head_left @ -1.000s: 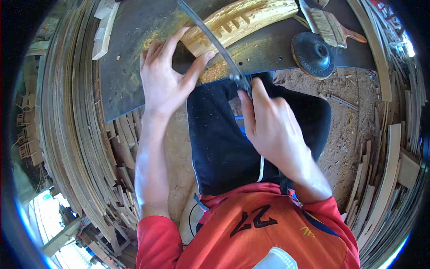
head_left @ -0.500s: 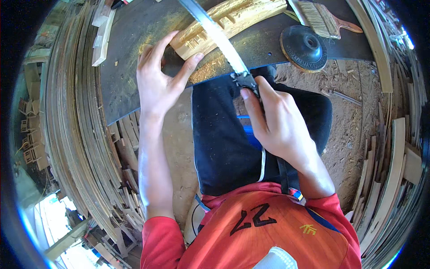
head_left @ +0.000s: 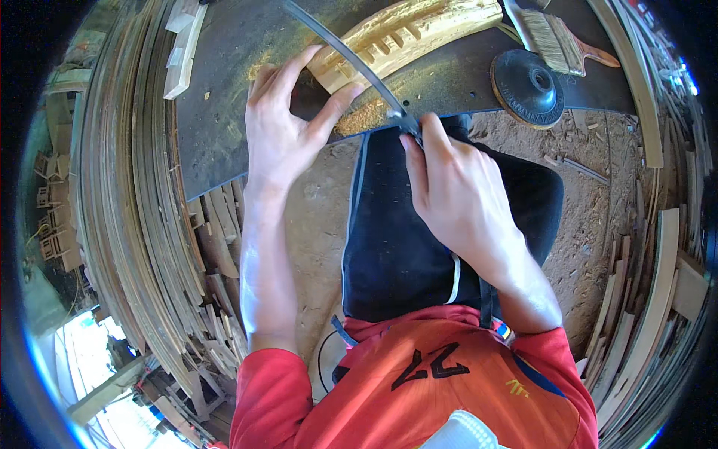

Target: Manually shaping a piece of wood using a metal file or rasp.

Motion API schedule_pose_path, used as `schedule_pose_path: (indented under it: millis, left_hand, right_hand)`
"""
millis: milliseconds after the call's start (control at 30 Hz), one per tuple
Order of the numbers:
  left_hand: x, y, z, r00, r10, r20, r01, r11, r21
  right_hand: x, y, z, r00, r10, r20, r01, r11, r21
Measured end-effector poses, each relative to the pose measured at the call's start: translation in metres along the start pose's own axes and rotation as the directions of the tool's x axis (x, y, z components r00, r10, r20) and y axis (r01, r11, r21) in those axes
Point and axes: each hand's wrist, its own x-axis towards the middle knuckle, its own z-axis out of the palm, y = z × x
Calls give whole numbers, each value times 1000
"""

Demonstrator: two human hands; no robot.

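Observation:
My left hand [head_left: 284, 135] is curled round the near left end of a pale, elongated wooden piece [head_left: 419, 34] with several notches cut in it, thumb along its front edge. My right hand [head_left: 456, 187] grips the dark handle of a long, narrow metal blade [head_left: 336, 46], perhaps a saw or file, which slants up and left across the wood. Whether the blade touches it I cannot tell. The wood lies on a dark worktop [head_left: 217, 135], with yellowish shavings [head_left: 363, 116] along its front.
A wide paintbrush [head_left: 561, 49] and a black round pad [head_left: 527, 90] lie at right. Pale blocks [head_left: 179, 56] sit at the top left. Stacked wood strips [head_left: 127, 187] line my left, boards [head_left: 651, 299] my right. My legs are below the worktop over a dusty floor [head_left: 583, 209].
The blade has shifted slightly along its slant and turned, its face bright half a second ago and dull now. My left hand keeps its hold; the view has shifted a little.

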Motion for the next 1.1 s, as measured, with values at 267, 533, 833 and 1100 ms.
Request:
schedule_pose_path:
  millis: [267,533,833,1100]
  left_hand:
    - [1,-2,1,994,100,-45,-96,991,90]
    - [-4,-2,-3,999,32,11,-32,999,40]
    - [-3,-2,-1,999,7,37,-9,999,39]
    - [-4,-5,-1,997,80,20,-83,985,152]
  right_hand:
    - [-3,-4,4,999,31,14,-31,1000,4]
    - [6,-1,-3,998,-43,53,32,980,194]
    - [8,1,0,1000,-27,12,25,994,110]
    - [-9,-6,3,999,30,17,-28,997,-73]
